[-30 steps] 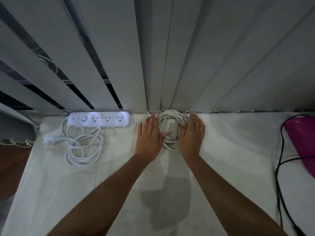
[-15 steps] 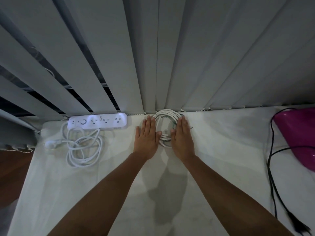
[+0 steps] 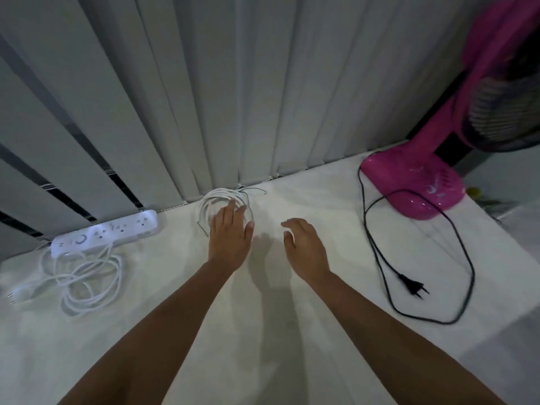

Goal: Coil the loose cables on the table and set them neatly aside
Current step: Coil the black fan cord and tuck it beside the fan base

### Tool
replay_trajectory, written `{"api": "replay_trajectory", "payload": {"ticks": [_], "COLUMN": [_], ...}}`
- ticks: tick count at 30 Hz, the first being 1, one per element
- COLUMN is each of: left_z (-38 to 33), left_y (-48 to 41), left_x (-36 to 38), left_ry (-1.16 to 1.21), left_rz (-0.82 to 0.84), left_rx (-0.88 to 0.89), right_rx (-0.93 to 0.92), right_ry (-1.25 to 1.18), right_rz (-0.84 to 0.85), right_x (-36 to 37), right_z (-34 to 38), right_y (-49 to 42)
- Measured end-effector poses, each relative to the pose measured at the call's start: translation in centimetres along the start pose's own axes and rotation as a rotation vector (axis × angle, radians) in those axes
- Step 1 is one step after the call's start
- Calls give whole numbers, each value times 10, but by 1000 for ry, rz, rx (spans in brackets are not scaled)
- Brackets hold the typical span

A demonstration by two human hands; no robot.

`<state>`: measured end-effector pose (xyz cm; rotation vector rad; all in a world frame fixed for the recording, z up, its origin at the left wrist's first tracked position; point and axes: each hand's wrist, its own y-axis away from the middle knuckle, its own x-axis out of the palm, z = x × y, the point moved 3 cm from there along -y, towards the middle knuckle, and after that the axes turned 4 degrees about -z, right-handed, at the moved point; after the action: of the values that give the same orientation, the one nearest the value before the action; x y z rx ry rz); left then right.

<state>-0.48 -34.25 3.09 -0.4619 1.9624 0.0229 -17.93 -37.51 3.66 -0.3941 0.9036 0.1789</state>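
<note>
A coiled white cable (image 3: 214, 200) lies at the back of the white table (image 3: 175, 287), against the blinds. My left hand (image 3: 230, 233) rests flat over the coil's near right part, fingers spread. My right hand (image 3: 304, 247) hovers to the right of the coil, apart from it, fingers loosely curled and empty. A white power strip (image 3: 105, 232) sits at the back left with its white cord (image 3: 87, 276) in a loose coil in front of it. A black cable (image 3: 455, 244) with a plug (image 3: 412, 286) lies in a wide loose loop at the right.
A pink fan (image 3: 423, 188) stands at the back right, and the black cable runs from its base. Grey vertical blinds (image 3: 233, 97) hang along the table's back edge. The table's right edge runs past the fan base.
My right hand has come off the white coil and moved right. My left hand has stayed on the coil. The view has swung right, showing the fan and the black cable.
</note>
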Motion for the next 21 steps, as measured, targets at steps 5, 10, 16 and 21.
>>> {"api": "replay_trajectory", "payload": {"ticks": [5,10,16,21], "left_z": [-62,-123,-215,-267], "left_y": [27,48,64,66], "left_x": [30,63,108,148], "left_ry": [-3,-8,32,-19], "left_rz": [122,251,348,474], "left_rx": [111,274,385,377], "right_rx": [141,278,359,240], "right_ry": [52,170,260,235], "right_rz": [-101,-92,187,374], "right_x": [-59,-104,-127,-135], "right_z": [-67,-130,-195,-224], "right_y": [54,73,86,81]}}
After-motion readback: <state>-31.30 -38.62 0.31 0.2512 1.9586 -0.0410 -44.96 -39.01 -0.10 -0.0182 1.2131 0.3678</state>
